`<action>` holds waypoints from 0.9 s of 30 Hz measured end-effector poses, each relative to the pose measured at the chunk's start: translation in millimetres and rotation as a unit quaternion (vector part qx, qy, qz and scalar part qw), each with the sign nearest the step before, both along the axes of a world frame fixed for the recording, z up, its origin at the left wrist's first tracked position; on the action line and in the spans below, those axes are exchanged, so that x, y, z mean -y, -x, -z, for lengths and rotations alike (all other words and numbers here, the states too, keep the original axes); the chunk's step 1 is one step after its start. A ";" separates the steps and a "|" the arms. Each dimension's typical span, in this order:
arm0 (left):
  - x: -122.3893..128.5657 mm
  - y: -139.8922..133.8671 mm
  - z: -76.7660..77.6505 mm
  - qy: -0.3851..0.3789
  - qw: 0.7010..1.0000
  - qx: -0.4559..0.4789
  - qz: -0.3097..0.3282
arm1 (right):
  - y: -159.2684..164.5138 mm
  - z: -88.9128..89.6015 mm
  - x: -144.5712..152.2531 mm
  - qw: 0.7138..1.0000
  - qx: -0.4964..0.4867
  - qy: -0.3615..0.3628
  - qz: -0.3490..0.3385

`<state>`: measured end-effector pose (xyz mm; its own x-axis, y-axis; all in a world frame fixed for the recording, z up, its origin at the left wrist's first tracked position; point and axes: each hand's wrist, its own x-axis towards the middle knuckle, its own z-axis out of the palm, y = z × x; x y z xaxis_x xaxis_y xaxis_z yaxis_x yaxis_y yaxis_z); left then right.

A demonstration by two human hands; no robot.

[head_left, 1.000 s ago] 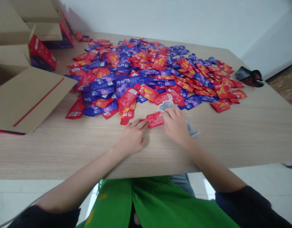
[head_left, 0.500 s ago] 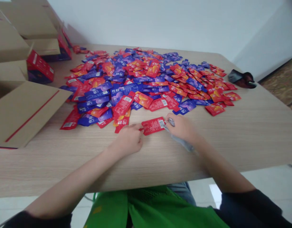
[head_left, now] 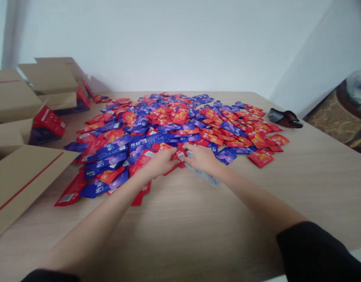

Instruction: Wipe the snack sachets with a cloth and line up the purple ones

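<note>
My left hand is at the front edge of a heap of small packets, its fingers closed at the left side of a red packet with a white barcode label. From the other side my right hand meets the same packet. A crumpled grey-blue cloth is gripped in my right hand and trails below the palm. My fingers cover part of the red packet. Around both hands lie more red packets and purple-blue packets.
Open cardboard boxes stand at the left, the nearest with a flap reaching over the table. A dark, shiny object lies right of the heap. A white wall rises behind. Beyond the right edge is a patterned chair.
Both hands have moved forward and closer together, from the bare tabletop to the heap's front edge, with the red packet between them. The camera view has tilted up.
</note>
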<state>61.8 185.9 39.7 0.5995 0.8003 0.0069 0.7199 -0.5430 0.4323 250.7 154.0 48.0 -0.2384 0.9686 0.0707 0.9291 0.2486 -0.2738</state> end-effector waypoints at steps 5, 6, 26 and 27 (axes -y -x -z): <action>-111.0 -7.8 -32.5 -0.086 0.976 0.061 -0.193 | -43.2 -26.1 -52.6 0.997 0.030 -0.005 0.075; -133.6 -9.5 -34.2 -0.092 0.970 0.063 -0.215 | -59.6 -26.5 -55.7 0.995 0.052 0.018 0.085; -57.6 -30.9 -34.7 -0.206 0.977 -0.059 0.021 | -71.5 27.9 98.6 0.954 0.177 0.188 0.153; -30.6 -30.3 -38.6 -0.180 0.977 -0.079 0.087 | -59.6 29.4 109.5 0.956 0.171 0.185 0.148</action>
<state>92.1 216.4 78.3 0.7420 0.6497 0.1654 0.6461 -0.7588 0.0824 310.3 44.5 18.6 0.1024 0.9409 -0.3227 0.9947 -0.0944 0.0402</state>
